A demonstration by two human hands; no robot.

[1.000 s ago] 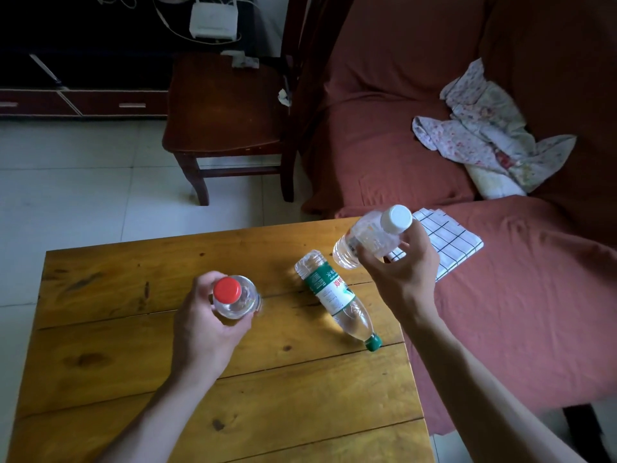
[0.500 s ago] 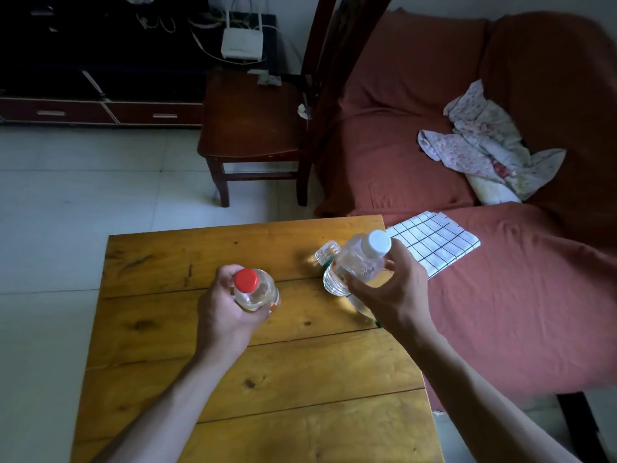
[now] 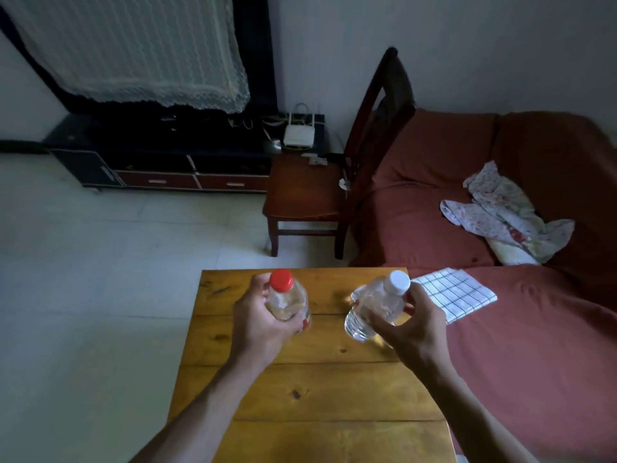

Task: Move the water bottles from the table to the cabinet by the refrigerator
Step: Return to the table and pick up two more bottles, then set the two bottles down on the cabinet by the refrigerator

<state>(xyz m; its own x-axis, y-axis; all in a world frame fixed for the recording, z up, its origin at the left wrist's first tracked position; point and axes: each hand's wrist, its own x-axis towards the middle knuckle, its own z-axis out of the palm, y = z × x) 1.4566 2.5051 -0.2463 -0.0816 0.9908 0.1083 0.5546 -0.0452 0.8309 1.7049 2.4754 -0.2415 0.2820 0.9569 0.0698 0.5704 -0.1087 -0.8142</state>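
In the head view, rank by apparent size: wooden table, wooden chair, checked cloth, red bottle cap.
1. wooden table
2. wooden chair, though it stands farther off
3. checked cloth
4. red bottle cap

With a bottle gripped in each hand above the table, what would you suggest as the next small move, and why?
Probably turn away from the table and carry both toward the cabinet, which is not in view. The left hand already grips the red-capped bottle and the right hand the white-capped bottle, both seemingly lifted, so neither hand is free to pick up anything more.
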